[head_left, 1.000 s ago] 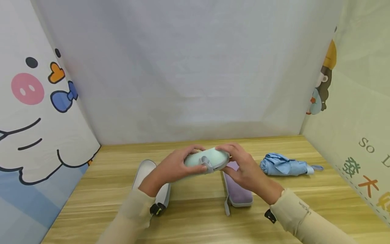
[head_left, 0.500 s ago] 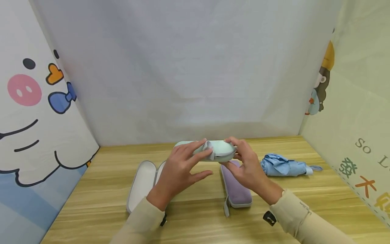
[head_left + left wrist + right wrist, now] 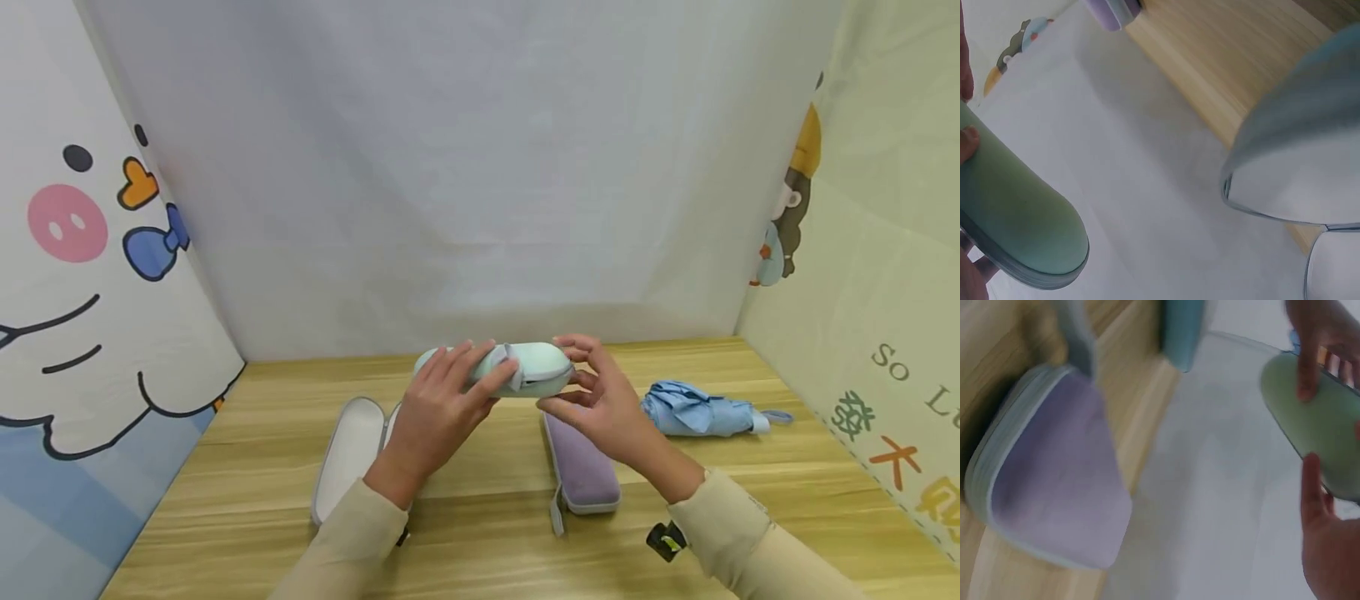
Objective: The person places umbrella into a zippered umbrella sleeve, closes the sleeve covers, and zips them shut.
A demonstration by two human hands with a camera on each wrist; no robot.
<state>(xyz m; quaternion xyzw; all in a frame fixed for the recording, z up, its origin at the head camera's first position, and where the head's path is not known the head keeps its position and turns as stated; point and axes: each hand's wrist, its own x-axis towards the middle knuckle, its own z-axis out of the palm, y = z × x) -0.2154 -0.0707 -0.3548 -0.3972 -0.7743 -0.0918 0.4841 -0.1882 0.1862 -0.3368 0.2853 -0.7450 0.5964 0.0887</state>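
Observation:
A mint green zip case [image 3: 545,360] with rounded ends and a grey strap is held up above the table, lying crosswise. My left hand [image 3: 442,396] grips it from the near side, fingers over the top by the strap. Around the right end, my right hand [image 3: 609,408] has its fingers curled and its thumb below. A thin dark gap shows along the zip there. Both wrist views show the smooth underside of the green case [image 3: 1025,212], with a thumb [image 3: 1312,487] against it in the right one. Whether the zip pull is pinched is hidden.
On the wooden table [image 3: 487,517], a white-lined case [image 3: 348,454] stands open behind the left forearm. Below the right hand lies a purple zip case [image 3: 588,471] with a strap. A folded light blue umbrella [image 3: 701,410] lies farther right. Printed cloth walls surround the table.
My left hand has shifted its hold so its fingers lie over the case. The green case has turned level and moved slightly farther away. My right hand stays at its right end.

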